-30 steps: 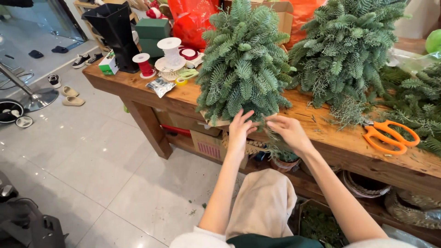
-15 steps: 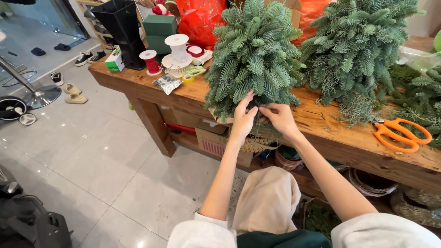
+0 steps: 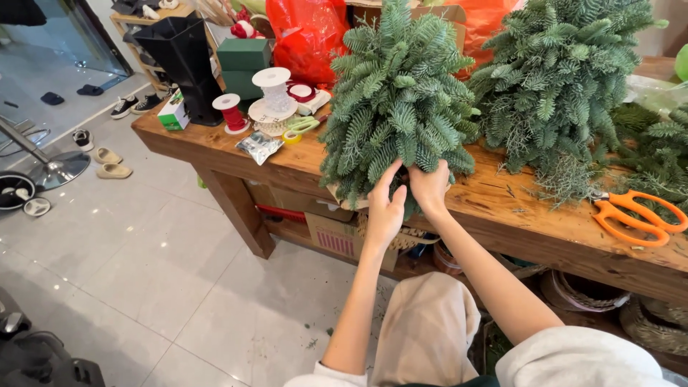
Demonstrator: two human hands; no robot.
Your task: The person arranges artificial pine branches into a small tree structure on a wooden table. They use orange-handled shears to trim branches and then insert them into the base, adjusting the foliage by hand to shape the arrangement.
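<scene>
A thick, worn wooden workbench (image 3: 502,208) carries two bushy green fir arrangements (image 3: 398,100) (image 3: 559,86), orange-handled scissors (image 3: 634,215), a red ribbon spool (image 3: 231,112), a white ribbon spool (image 3: 274,89), a small silvery foil packet (image 3: 259,145), a tall black plastic vase (image 3: 183,61) and green floral foam blocks (image 3: 244,64).

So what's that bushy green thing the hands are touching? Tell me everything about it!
It is a small fir tree arrangement, cone-shaped and thick with short blue-green needled sprigs that droop outward. It stands upright at the front edge of the wooden workbench. The left hand and right hand both press into its lowest branches at the front, fingers tucked among the needles. Its base is hidden by foliage and hands. A second, similar tree stands just beside it.
</scene>
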